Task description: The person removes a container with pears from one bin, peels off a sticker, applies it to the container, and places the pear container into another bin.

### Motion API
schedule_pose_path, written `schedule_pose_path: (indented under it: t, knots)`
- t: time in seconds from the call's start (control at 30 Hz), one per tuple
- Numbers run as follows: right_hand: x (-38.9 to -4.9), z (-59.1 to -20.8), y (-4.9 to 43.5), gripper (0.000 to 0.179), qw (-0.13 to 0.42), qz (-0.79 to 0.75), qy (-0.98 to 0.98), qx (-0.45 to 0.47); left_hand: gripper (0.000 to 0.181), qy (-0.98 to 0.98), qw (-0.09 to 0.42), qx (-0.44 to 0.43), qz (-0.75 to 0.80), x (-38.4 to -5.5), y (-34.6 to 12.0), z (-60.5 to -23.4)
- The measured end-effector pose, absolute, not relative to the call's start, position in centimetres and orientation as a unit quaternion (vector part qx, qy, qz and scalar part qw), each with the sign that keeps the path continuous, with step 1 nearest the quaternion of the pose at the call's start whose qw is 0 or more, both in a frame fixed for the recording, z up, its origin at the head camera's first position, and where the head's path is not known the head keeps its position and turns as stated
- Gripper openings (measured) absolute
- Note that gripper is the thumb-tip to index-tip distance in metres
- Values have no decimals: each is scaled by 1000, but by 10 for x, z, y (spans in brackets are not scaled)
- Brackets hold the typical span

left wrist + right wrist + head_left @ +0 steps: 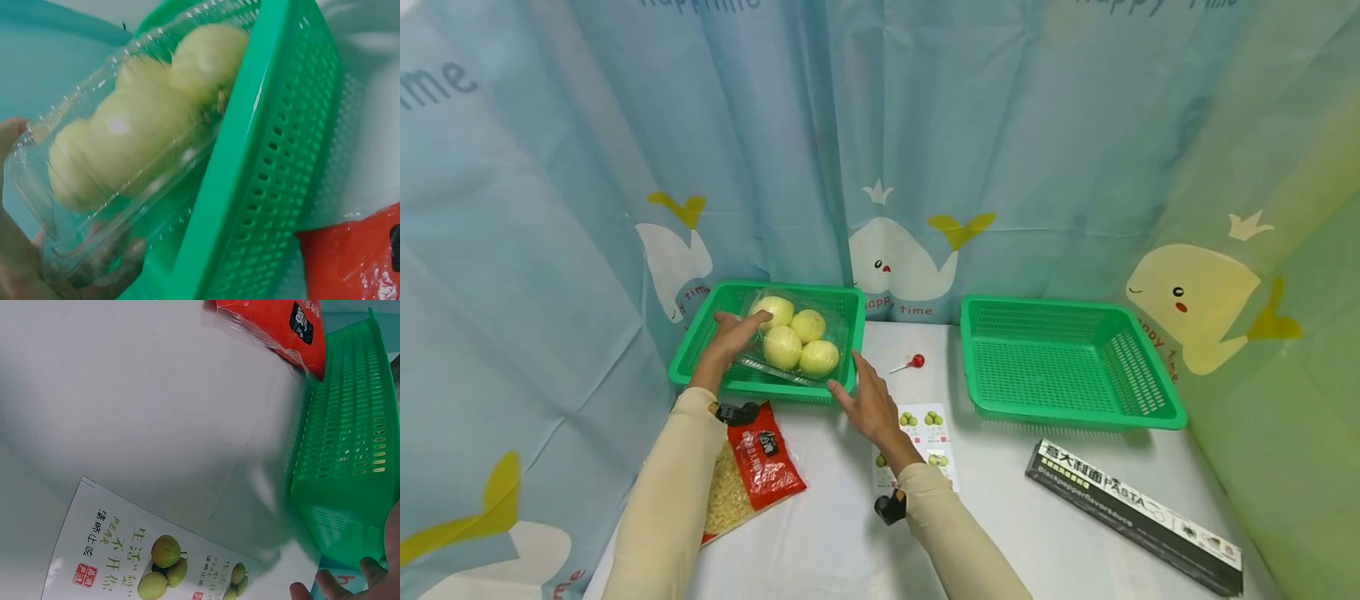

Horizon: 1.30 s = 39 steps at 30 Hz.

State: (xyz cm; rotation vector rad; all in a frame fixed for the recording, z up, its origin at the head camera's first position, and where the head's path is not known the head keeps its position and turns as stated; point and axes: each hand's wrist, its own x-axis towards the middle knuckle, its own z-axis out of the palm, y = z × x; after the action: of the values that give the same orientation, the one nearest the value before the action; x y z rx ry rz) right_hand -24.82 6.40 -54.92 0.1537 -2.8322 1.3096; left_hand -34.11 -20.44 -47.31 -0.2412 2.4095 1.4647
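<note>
My left hand (733,337) grips the left end of a clear plastic box (156,159) of pale yellow-green pears (782,346). In the left wrist view the fingers (128,256) curl under the box's end, partly seen through the plastic. Inside the left green basket (805,394), the box lies tilted, its side close to the basket's rim. At that basket's near right corner is my right hand (874,408), holding nothing, thumb and fingers spread about the corner. Its fingertips (331,584) show beside the basket's end in the right wrist view.
A second green basket (1037,375) stands at the right. Between the baskets lie a red lollipop (916,361) and a printed pear sheet (125,544). A red-and-clear food bag (767,458) is at front left, a long black pasta box (1135,517) at front right.
</note>
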Motion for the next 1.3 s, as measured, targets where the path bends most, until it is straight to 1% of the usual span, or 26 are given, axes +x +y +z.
schedule_pose_path:
  t: [0.07, 0.13, 0.3, 0.57, 0.73, 0.83, 0.97, 1.07, 1.23, 1.3]
  knots:
    - [-248, -550, 64, 79, 11, 420, -906, 50, 124, 839, 135, -80, 521, -337, -204, -470]
    - [-248, -550, 64, 79, 11, 424, -904, 49, 119, 836, 111, -86, 530, -333, -204, -467]
    - [-247, -552, 63, 79, 13, 427, -903, 46, 92, 809, 55, -109, 575, -319, -210, -460]
    - [-245, -553, 62, 81, 1, 432, -901, 42, 90, 722, 17, -150, 675, -289, -228, -449]
    - [-248, -550, 65, 81, 2, 428, -903, 34, 87, 665, 25, -164, 728, -259, -231, -449]
    - [-249, -547, 67, 80, -8, 419, -907, 34, 81, 652, 32, -160, 740, -238, -232, -457]
    - [-251, -545, 72, 79, -17, 405, -914, 34, 80, 661, 38, -149, 734, -212, -231, -469]
    - [-252, -544, 76, 79, -29, 407, -912, 49, 81, 661, 43, -144, 736, -195, -229, -478]
    - [-250, -543, 88, 76, -55, 459, -882, 91, 80, 644, 60, -139, 750, -168, -223, -492]
    - [-248, -544, 95, 73, -53, 475, -873, 99, 80, 642, 64, -135, 752, -158, -219, -498]
